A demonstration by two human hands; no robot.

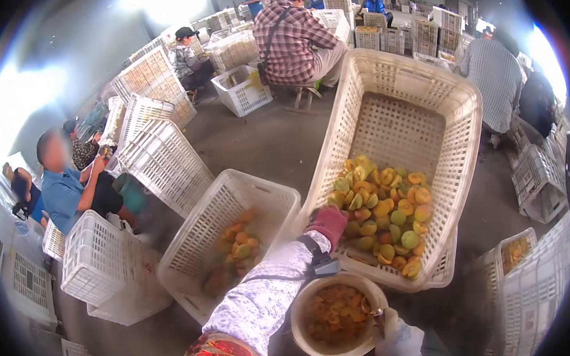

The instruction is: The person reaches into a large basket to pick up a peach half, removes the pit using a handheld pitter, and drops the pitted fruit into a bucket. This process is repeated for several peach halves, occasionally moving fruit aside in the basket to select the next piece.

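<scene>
My left hand point(328, 226), in a maroon glove, is at the near left side of a large white plastic crate point(465, 151), right beside the apricots point(388, 215). Its fingers are hidden. Both halved and whole apricots lie in the crate's near half. My right hand point(399, 340), in a pale glove, is closed around a small tool point(369, 306) with a curved metal end. The tool is over the right rim of a round pale bucket point(299, 333), which holds orange apricot pieces point(335, 312).
Left of my arm stands another white crate point(276, 194) with fruit. Stacked crates point(104, 262) and a seated person in blue point(66, 194) are further left. Ahead, a person in a checked shirt point(289, 44) sits on a stool. More crates point(535, 294) stand at right.
</scene>
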